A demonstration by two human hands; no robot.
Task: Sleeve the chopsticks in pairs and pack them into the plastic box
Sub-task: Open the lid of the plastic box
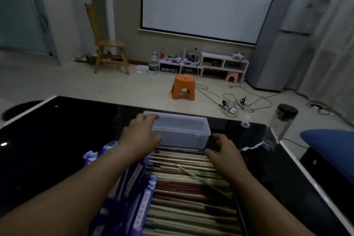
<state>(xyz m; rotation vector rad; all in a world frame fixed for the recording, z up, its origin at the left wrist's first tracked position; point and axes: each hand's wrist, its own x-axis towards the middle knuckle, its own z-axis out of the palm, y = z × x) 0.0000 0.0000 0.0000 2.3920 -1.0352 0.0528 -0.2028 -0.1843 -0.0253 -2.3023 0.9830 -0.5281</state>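
A clear plastic box with its lid on sits on the black table, near the far edge. My left hand grips the box's left end, fingers over the lid and thumb on the near wall. My right hand hovers by the box's right near corner, fingers spread and loosely bent, holding nothing. Between my arms lie several chopsticks in rows, cream, red and brown, with one lying slantwise across them. Blue patterned paper sleeves are piled along their left side.
A clear jar with a black lid stands at the table's right edge, a tape roll beside it. A blue cushion lies to the right. Beyond the table stand an orange stool, floor cables and a wooden chair.
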